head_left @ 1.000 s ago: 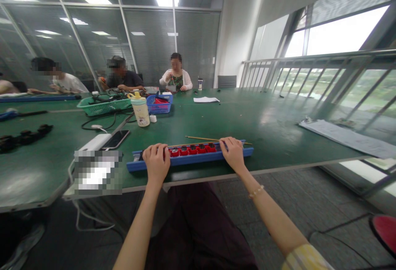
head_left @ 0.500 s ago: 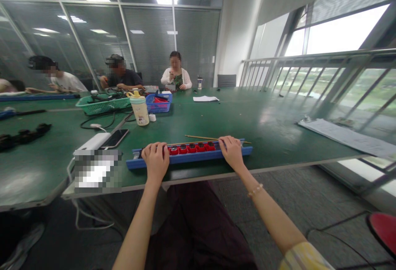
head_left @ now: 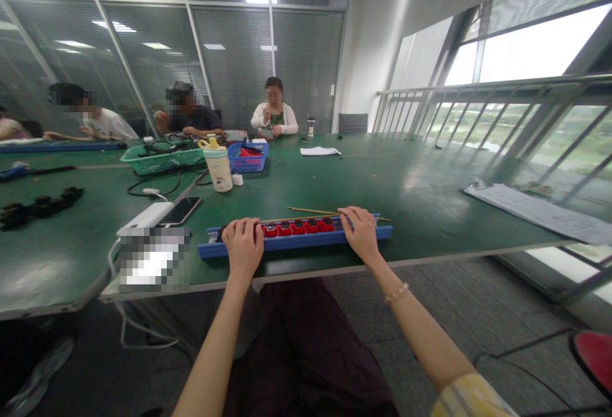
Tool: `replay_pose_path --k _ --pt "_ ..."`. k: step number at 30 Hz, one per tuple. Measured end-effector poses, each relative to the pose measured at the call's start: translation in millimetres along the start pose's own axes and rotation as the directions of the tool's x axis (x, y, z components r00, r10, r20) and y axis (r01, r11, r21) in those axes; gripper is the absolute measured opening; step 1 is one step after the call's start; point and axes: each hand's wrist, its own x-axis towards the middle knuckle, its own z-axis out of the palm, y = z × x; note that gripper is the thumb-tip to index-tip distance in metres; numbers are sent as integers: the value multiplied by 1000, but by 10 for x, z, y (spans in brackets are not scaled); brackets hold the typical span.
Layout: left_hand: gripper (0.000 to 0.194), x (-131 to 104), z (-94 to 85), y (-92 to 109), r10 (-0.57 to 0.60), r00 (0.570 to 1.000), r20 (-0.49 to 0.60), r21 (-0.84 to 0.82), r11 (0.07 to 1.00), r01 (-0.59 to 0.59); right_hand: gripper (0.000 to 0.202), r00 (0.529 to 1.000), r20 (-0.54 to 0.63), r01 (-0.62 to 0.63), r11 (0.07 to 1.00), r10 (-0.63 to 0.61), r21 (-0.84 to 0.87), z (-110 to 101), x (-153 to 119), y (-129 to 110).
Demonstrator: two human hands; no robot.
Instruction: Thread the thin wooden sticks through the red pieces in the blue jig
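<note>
A long blue channel-shaped tray [head_left: 306,240] lies on the green table in front of me. Several red blocks with dark tops [head_left: 299,227] sit in a row inside it. Over the left part of the tray, my left hand [head_left: 243,245] curls its fingers across the top, its thumb beside the leftmost visible red block. My right hand [head_left: 359,231] grips the tray near its right end, fingers bent over the far side. What lies under both palms is hidden. Thin brass-coloured rods [head_left: 313,211] show along and behind the tray's far edge.
To the left are a phone [head_left: 180,212], a white power bank [head_left: 146,218] with a cable, and a cream cup [head_left: 218,168]. Green [head_left: 162,160] and blue baskets [head_left: 247,159] stand behind. A clipboard with papers [head_left: 545,210] lies right. Several people sit across the table.
The whole view has shifted slightly. My hands keep the same places on the tray, and the tray and red blocks look unchanged.
</note>
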Motion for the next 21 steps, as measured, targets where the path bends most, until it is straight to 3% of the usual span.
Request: replay_pose_path --k 6,14,21 --pt "32 -12 -2 -10 0 1000 -7 -16 1000 0 33 990 59 127 991 -129 43 -8 -12 -6" --pt "33 -21 -33 -12 -24 999 -24 -23 999 24 35 992 64 104 992 -109 72 12 -28 -10" --pt "34 -32 -55 -26 -119 989 -90 1 993 120 32 996 34 76 996 -78 56 36 -45 -9"
